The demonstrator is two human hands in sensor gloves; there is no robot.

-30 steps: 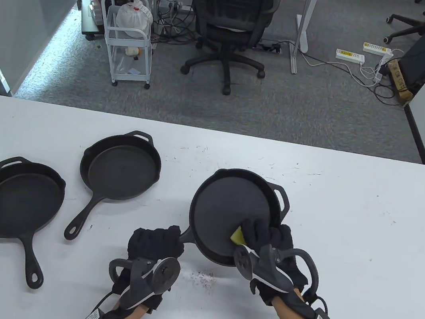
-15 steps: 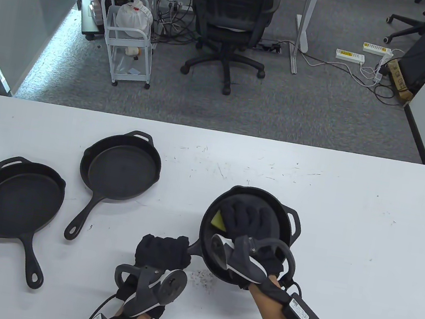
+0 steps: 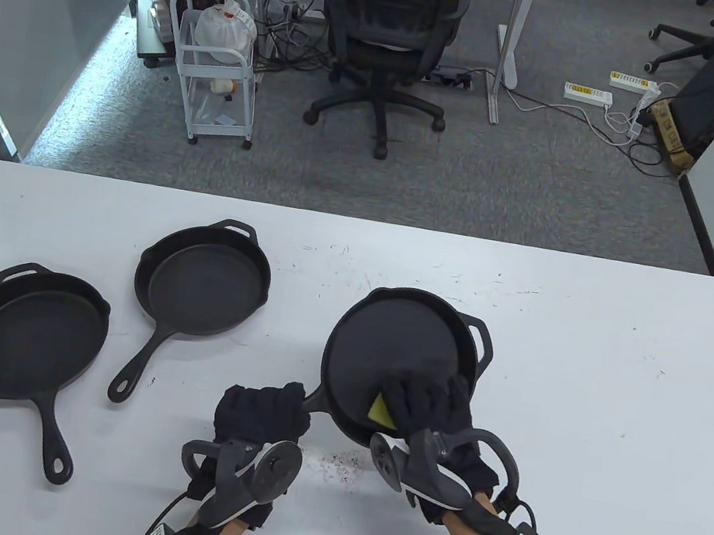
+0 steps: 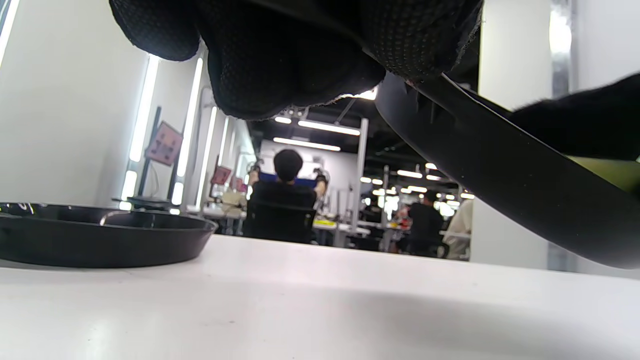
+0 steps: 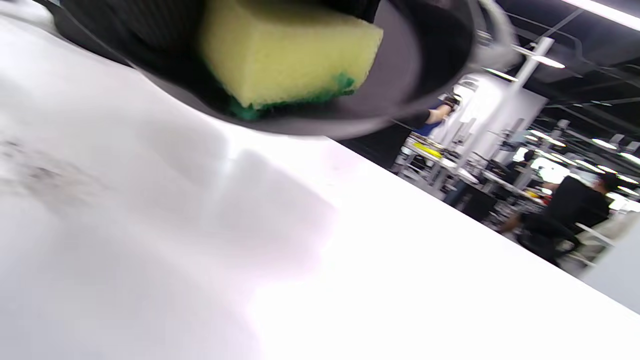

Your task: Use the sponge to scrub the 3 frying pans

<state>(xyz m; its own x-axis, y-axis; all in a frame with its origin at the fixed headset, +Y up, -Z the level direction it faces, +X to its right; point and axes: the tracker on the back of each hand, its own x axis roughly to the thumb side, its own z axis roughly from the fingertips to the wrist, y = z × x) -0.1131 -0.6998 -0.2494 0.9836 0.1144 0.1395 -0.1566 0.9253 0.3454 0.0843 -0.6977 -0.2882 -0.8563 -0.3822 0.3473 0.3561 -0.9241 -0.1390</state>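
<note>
three pans on table (image 3: 586,358), left pan (image 3: 28,334) nearest left edge, middle pan (image 3: 202,283) right of and behind it, right pan (image 3: 400,356) tilted off table, sponge (image 3: 380,409) in it at near rim, crumbs (image 3: 342,465) on table in front

Table (image 3: 580,398): smooth white surface with a soft sheen, marked by fine dark scuffs and a patch of dark crumbs (image 3: 342,467) beside the tilted pan (image 3: 398,348). All three pans: matt black, cast-iron look, faintly grainy. Sponge (image 5: 285,52): porous yellow foam with a coarse green scouring layer. Gloves: black knitted cloth with a dotted texture on the left hand (image 4: 280,55).
</note>
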